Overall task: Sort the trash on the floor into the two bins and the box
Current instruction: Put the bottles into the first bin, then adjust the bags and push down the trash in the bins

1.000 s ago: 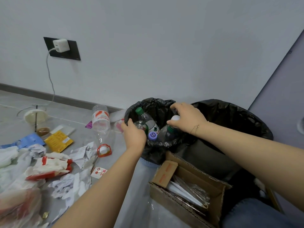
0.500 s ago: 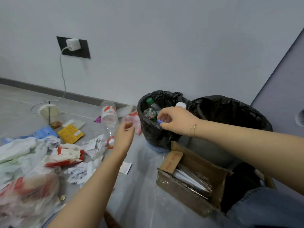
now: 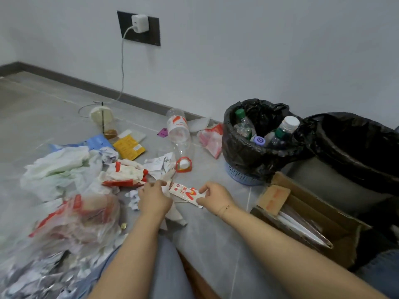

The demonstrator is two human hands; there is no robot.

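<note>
Red-white wrapper (image 3: 185,193) between both hands

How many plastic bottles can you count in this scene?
4 visible: three upright in the small black-lined bin (green cap, white cap, purple cap), one lying on the floor. More may be hidden.

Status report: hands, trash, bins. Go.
Right hand pinching red-and-white wrapper on the floor; left hand on crumpled paper beside it. Small bin holds bottles. Path to bins clear.
</note>
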